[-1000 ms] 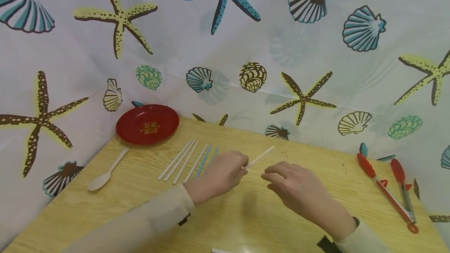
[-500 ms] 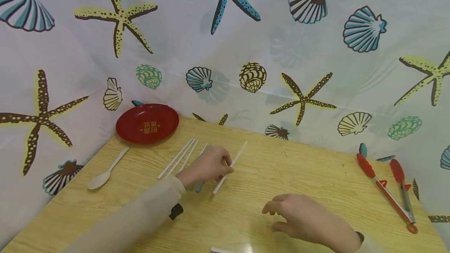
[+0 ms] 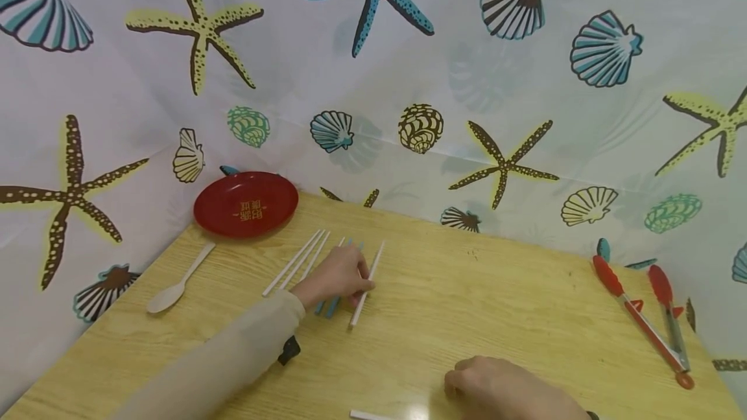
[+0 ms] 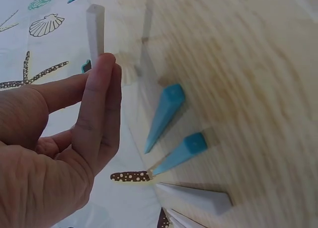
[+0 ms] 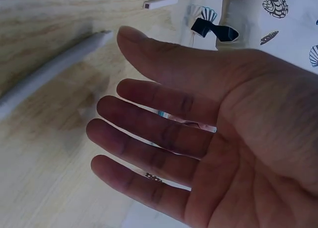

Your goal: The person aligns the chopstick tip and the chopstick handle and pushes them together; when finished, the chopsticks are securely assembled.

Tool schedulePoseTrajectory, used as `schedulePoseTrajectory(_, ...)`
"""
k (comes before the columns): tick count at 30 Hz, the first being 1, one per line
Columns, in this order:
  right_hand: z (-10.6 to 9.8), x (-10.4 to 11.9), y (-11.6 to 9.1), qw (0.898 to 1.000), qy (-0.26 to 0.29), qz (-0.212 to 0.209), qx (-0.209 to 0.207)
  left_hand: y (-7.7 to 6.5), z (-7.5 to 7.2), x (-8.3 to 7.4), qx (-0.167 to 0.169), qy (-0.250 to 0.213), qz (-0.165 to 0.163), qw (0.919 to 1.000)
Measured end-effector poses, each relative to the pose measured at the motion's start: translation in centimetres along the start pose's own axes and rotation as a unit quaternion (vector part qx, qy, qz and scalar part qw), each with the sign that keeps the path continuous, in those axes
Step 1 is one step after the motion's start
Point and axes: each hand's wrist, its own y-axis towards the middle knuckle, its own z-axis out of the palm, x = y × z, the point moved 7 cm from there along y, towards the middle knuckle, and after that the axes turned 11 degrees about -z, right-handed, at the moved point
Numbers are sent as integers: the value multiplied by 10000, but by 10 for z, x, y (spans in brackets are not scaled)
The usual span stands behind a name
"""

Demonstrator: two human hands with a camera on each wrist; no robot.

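Observation:
My left hand (image 3: 335, 274) pinches a white chopstick (image 3: 357, 314) between thumb and fingers, its tapered end pointing to the back. In the left wrist view the thick end of this chopstick (image 4: 96, 32) sticks out past the fingertips. Just left of it lie two blue chopsticks (image 4: 168, 109), partly covered by the hand in the head view. A row of white chopsticks (image 3: 290, 261) continues further left. My right hand (image 3: 504, 384) hovers over the front of the table, fingers extended and holding nothing. Near its thumb lies another white chopstick (image 5: 54, 66).
A red oval plate (image 3: 248, 203) stands at the back left against the patterned cloth (image 3: 397, 70). In front of the plate lies a pale spoon (image 3: 177, 289). Two red-tipped tongs (image 3: 648, 329) lie at the right on the wooden table (image 3: 496, 303).
My left hand has carried the white chopstick leftward beside the blue ones, turning it roughly parallel to the row. My right hand has drawn back towards the front edge.

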Motion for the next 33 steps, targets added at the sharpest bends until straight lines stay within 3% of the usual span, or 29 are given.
schedulePoseTrajectory(7,4,2,-2,9977,-387,-539,-142,3,4,9,86,33,-148,9998)
schedulePoseTrajectory(14,6,-1,-1,9987,-78,-504,-65,8,7,14,150,-74,-164,9997)
schedulePoseTrajectory(33,7,-2,0,9970,-294,-691,-165,11,6,12,-100,226,-70,9997)
